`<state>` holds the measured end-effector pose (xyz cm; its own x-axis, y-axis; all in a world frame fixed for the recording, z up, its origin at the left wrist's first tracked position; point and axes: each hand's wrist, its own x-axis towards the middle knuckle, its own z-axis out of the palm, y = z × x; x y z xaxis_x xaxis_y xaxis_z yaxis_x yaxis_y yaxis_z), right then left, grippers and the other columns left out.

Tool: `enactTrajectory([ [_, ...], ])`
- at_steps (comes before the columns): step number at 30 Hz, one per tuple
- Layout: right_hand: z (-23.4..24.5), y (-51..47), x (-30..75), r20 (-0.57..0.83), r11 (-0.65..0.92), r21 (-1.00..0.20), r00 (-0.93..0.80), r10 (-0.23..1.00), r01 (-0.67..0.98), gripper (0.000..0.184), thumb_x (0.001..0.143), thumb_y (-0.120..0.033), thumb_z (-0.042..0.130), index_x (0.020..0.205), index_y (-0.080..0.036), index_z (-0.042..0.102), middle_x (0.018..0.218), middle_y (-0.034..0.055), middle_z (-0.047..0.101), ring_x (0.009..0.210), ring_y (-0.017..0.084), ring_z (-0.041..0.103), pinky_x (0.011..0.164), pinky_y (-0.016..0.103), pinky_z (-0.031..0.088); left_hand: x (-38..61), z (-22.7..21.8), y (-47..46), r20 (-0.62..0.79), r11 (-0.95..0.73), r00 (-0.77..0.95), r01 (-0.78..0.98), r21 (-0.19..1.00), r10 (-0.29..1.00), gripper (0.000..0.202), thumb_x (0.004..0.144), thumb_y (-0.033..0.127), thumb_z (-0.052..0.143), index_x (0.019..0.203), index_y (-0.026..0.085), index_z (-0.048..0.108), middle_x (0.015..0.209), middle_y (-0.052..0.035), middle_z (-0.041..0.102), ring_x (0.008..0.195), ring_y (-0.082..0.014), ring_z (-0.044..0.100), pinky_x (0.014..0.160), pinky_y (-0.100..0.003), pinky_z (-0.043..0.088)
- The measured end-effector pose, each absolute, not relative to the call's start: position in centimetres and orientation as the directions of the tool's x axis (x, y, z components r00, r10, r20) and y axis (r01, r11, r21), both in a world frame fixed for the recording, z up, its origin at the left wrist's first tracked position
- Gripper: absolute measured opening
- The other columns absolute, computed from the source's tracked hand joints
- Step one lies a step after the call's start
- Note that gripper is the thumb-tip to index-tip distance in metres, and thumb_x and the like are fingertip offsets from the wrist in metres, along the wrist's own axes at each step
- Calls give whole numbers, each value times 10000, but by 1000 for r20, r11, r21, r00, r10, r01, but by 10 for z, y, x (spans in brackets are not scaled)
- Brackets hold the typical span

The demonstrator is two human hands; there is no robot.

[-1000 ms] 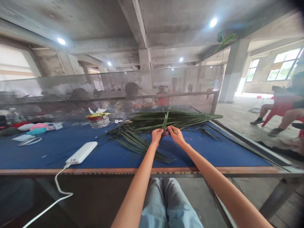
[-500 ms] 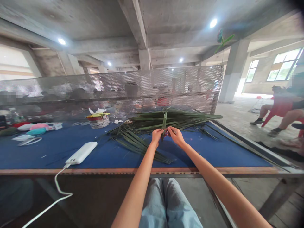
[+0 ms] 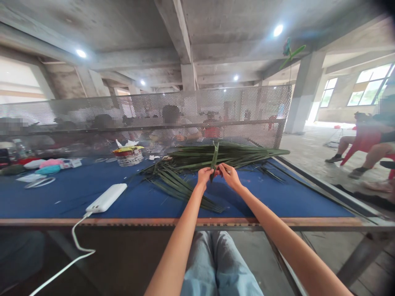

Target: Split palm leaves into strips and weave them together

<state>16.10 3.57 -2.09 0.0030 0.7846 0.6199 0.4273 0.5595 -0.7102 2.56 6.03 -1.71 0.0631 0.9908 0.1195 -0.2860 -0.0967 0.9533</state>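
Note:
Both my arms reach out over a blue-topped table (image 3: 277, 197). My left hand (image 3: 204, 175) and my right hand (image 3: 228, 174) meet above it, each pinching the same narrow green palm leaf strip (image 3: 214, 158), which stands nearly upright between them. Behind the hands lies a pile of long green palm leaves (image 3: 216, 155), fanning out to the left and right across the table.
A white power bank (image 3: 106, 197) with a cable lies at the left near the front edge. A small woven basket (image 3: 128, 155) and some cloths (image 3: 46, 166) sit further left. A perforated metal screen (image 3: 154, 115) stands along the back, with people behind it. Other people sit at the right.
The leaf strip has tilted slightly between my fingers; the hands stay in almost the same place.

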Motion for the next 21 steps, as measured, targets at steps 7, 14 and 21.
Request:
enactTrajectory([
  [7,-20,34,161,612,572,-712,-39,790,408,502,889,-596,338,760,-201,619,626,20,601,587,150,535,604,245,415,26,-20,63,151,-144,7,-247,958,989,39,666,109,660,637,128,676,561,-30,654,515,-140,604,677,-307,512],
  [14,-20,34,160,604,567,-710,-53,795,417,508,893,-600,334,745,-204,615,611,18,593,573,150,530,589,246,407,26,-21,64,143,-140,-6,-238,961,990,36,667,108,657,639,127,669,566,-24,648,508,-134,601,680,-307,515],
  [21,-14,28,164,689,561,-713,275,670,420,450,875,-613,400,800,-204,571,643,8,593,569,131,506,588,236,392,26,-14,58,102,-87,52,-240,967,993,34,683,102,608,692,131,623,626,-79,693,576,-181,659,683,-314,505],
])
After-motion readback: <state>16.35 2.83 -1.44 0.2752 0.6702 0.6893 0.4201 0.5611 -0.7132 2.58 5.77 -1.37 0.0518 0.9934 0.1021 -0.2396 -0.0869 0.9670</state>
